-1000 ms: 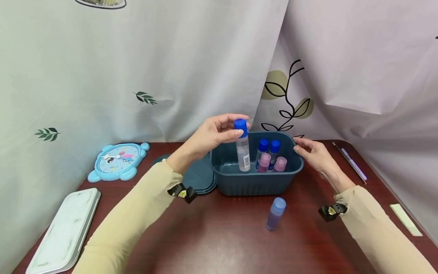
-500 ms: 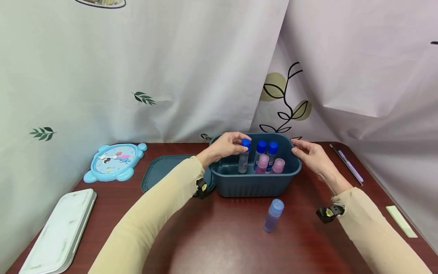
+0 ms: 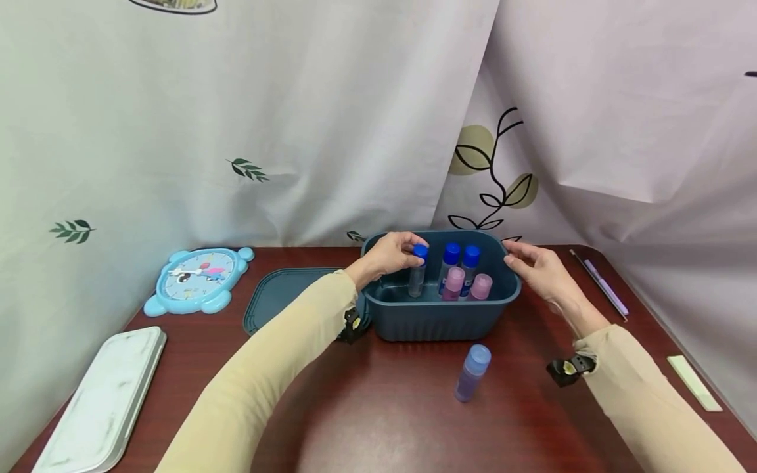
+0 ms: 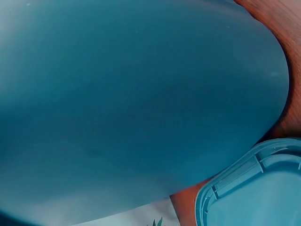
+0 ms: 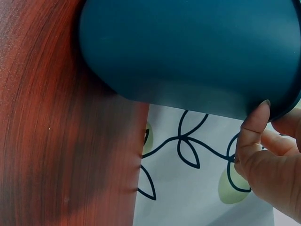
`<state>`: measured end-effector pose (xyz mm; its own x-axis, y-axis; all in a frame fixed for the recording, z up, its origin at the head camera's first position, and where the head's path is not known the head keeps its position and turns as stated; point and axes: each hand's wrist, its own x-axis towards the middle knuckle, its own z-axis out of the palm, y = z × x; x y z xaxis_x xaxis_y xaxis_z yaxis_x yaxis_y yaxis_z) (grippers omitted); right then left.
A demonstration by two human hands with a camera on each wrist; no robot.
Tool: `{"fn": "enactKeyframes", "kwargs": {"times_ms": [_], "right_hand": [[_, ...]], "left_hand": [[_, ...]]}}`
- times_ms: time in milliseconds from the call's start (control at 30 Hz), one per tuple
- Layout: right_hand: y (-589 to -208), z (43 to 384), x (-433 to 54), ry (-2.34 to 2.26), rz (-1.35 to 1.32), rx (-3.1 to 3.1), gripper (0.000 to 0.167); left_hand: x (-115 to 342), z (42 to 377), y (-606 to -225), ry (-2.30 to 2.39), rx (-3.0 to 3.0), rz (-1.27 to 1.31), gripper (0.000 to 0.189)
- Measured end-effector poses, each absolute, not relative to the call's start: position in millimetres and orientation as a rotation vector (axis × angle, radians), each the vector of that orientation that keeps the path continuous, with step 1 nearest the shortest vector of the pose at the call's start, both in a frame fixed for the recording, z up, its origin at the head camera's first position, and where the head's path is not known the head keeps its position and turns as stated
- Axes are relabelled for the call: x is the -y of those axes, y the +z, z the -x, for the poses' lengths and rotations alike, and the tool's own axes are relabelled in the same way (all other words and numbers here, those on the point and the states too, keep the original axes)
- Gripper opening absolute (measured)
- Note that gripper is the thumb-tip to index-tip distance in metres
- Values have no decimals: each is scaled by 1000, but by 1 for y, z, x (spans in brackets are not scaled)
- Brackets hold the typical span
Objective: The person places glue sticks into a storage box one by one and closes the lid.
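Observation:
A dark teal plastic storage bin stands on the table. Inside its left half, my left hand pinches the blue cap of a slim clear bottle, held upright. Two more blue-capped bottles and two pink-capped ones stand in the right half. At the bin's right end my right hand grips the rim; in the right wrist view its thumb lies against the outer wall. A light-blue-capped bottle stands on the table in front of the bin. The left wrist view shows only the bin's wall, not the hand.
A teal lid lies left of the bin, partly under the left arm. Farther left are a blue toy clock and a white case. On the right lie a purple pen and a pale strip. A curtain hangs behind.
My left hand has lowered the blue-capped bottle into the bin and shifted it slightly left at the end. The right hand has stayed at the rim.

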<state>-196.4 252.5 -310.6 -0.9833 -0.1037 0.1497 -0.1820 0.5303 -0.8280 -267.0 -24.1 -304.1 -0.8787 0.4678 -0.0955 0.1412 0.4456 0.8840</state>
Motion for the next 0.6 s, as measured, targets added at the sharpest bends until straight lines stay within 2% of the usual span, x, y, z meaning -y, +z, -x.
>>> {"fn": "enactKeyframes", "kwargs": {"times_ms": [333, 467, 600], "right_hand": [[-312, 197, -252, 1469, -258, 2684, 47], [-310, 197, -253, 1442, -246, 2702, 47], [-309, 197, -253, 1434, -240, 2710, 47]], "left_hand": [[33, 251, -292, 1257, -2686, -666, 44], [40, 229, -284, 1503, -2528, -814, 40], [36, 193, -285, 1666, -2166, -981, 36]]}}
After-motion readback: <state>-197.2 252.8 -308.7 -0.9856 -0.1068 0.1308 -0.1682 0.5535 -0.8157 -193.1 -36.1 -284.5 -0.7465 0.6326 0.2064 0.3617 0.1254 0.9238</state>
